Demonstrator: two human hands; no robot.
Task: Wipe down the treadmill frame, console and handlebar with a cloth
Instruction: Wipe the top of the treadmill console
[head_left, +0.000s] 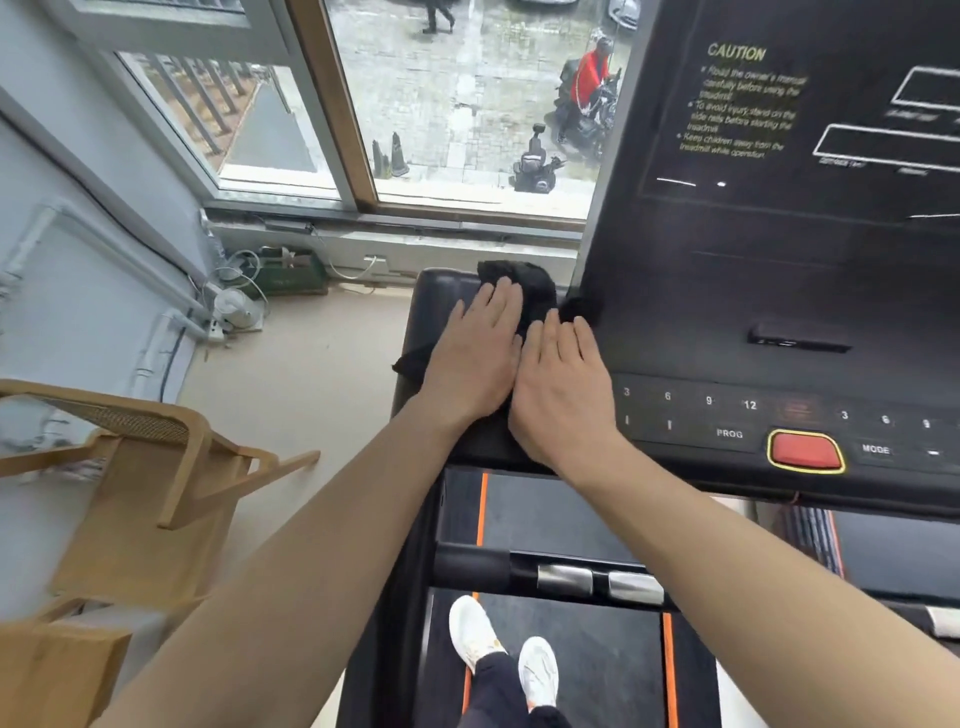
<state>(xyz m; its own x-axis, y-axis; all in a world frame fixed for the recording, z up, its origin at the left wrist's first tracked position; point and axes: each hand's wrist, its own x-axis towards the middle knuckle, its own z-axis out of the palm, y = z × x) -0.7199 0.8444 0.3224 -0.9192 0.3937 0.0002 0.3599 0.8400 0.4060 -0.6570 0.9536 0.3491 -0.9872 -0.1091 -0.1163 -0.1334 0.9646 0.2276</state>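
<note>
While the person stands on the treadmill belt (587, 660) in white shoes (537, 670), both hands press flat on a black cloth (524, 283) spread over the black left shelf (436, 301) of the console (779, 270). Left hand (475, 364): palm down, fingers straight and close together, lying on the cloth, with nothing gripped or pinched. Right hand (563, 395): likewise flat, fingers extended, its thumb edge touching the left hand, its fingertips at the cloth's bunched far end just beside the upright display panel. The cloth shows beyond the fingertips and as a corner left of the left wrist; the rest is hidden beneath the palms. To the right of the hands run numbered keys, a PROG key and a red stop button (805, 451) ringed in yellow. Below the forearms the handlebar (478, 569) crosses the belt, bearing two silver grip plates (563, 578). A wooden chair (156, 457) stands at the left, a window (467, 104) ahead — a paved street shows through it
</note>
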